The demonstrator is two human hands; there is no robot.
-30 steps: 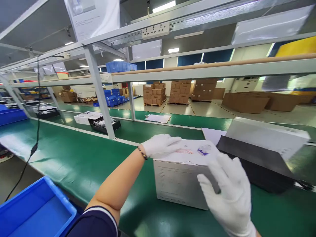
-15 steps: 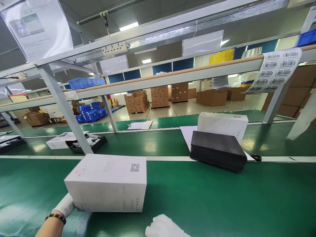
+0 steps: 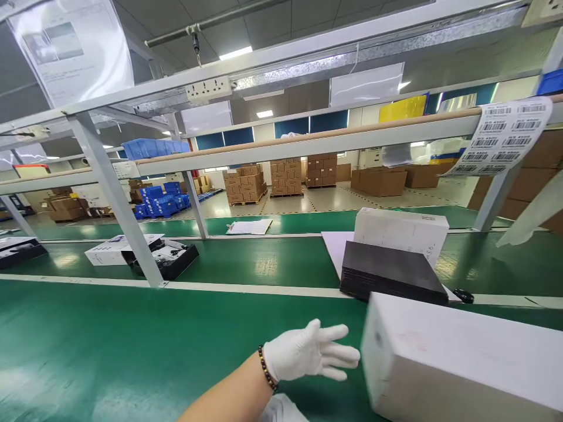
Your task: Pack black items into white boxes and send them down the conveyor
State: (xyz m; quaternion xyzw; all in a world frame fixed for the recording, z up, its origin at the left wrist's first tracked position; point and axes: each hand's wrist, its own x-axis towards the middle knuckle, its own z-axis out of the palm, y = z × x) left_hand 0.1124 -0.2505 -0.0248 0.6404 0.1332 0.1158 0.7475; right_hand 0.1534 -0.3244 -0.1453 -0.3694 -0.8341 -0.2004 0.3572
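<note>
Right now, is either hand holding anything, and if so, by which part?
Nothing is visibly held. The left hand is open, fingers spread, just short of the white box's near end. The right hand is out of view.

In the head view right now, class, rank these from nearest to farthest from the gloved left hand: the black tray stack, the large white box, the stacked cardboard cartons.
1. Large white box, just right of the left hand.
2. Black tray stack, beyond, to the right.
3. Stacked cardboard cartons, far behind on the floor.
</note>
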